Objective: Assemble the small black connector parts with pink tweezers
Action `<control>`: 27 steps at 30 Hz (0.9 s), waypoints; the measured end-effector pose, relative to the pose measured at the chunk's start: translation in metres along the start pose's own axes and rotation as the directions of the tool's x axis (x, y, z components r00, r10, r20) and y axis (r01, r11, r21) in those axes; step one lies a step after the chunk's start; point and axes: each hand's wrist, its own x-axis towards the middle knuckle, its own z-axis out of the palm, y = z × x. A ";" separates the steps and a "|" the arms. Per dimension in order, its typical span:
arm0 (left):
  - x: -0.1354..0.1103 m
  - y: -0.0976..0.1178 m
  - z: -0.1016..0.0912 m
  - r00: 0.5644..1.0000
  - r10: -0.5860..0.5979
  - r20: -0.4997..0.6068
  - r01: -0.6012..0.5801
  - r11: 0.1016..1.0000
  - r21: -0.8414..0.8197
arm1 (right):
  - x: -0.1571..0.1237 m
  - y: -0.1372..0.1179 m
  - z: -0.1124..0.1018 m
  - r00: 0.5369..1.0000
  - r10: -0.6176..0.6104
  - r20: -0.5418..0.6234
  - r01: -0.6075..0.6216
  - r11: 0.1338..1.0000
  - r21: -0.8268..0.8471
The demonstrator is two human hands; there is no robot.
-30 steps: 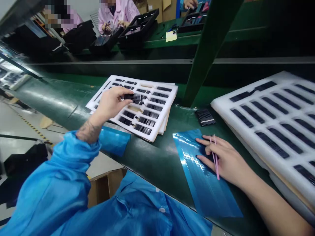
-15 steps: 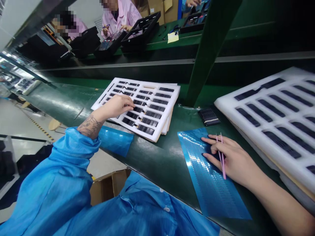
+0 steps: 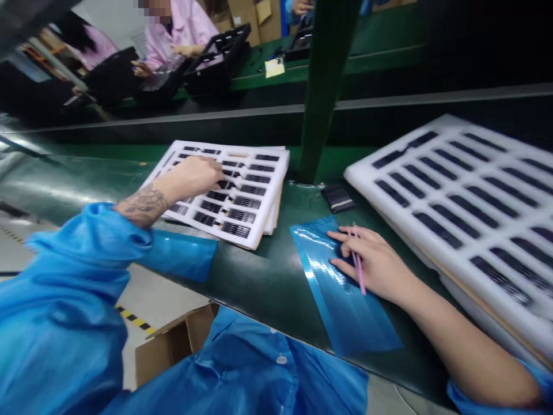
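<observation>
My left hand [image 3: 193, 180] is over a white foam tray [image 3: 242, 233], fingers curled together at slots in its middle; what they pinch, if anything, is hidden. Rows of flat black comb-like pieces [image 3: 247, 202] fill the tray's slots. My right hand [image 3: 380, 262] holds pink tweezers [image 3: 358, 262] against the palm, thumb and fingertips resting on a blue plastic film sheet [image 3: 345, 323]. Just beyond that hand lies a small stack of black pieces [image 3: 338, 198] with a pale band across it.
To the right stands a bigger white foam tray [image 3: 417, 210] with black pieces, on a stack. Another blue film [image 3: 181, 256] lies by the green bench's [image 3: 254, 282] front edge. A green post [image 3: 322, 109] rises behind. Across the bench, people in pink work at black bins [image 3: 218, 57]. A cardboard box [image 3: 168, 346] sits below.
The view has swung right, so everything sits further left in the picture. My left hand's fingers have curled down more at the tray. My right hand keeps its place on the blue film with the tweezers.
</observation>
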 end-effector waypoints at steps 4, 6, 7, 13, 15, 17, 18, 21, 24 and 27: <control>-0.007 -0.017 -0.008 0.988 0.149 -0.025 -0.146 0.985 0.090 | 0.003 -0.003 -0.003 1.000 0.028 0.004 -0.028 1.000 0.004; -0.015 -0.009 -0.021 0.973 0.154 -0.172 -0.130 0.981 0.142 | 0.005 -0.007 -0.005 0.998 0.025 -0.056 -0.023 0.999 0.039; -0.020 0.004 -0.027 0.950 0.129 -0.283 -0.085 0.983 0.163 | 0.006 -0.011 -0.005 0.993 0.013 -0.116 -0.005 0.998 0.067; -0.021 0.182 -0.015 0.677 -0.241 -0.695 -0.140 0.885 -0.443 | 0.010 -0.058 -0.001 0.872 0.068 -0.484 0.079 0.957 0.277; -0.005 0.235 0.008 0.730 -0.375 -0.572 -0.219 0.664 -0.715 | 0.010 -0.068 0.002 0.856 0.016 -0.516 0.099 0.976 0.195; 0.014 0.266 0.031 0.794 -0.503 -0.341 -0.147 0.386 -0.911 | 0.010 -0.071 0.003 0.843 -0.048 -0.536 0.081 0.996 0.039; 0.024 0.275 0.040 0.816 -0.531 -0.227 -0.101 0.256 -0.961 | 0.011 -0.070 0.003 0.842 -0.068 -0.535 0.060 0.998 -0.031; 0.045 0.282 0.058 0.848 -0.530 -0.011 0.002 0.024 -1.000 | 0.013 -0.064 0.003 0.877 -0.014 -0.480 -0.033 0.995 -0.091; 0.053 0.279 0.067 0.881 -0.470 0.060 0.065 -0.006 -0.998 | 0.014 -0.055 0.000 0.893 0.158 -0.421 -0.167 0.986 0.015; 0.049 0.271 0.072 0.928 -0.370 -0.033 0.054 0.222 -0.973 | 0.013 -0.039 -0.009 0.900 0.256 -0.352 -0.241 0.967 0.086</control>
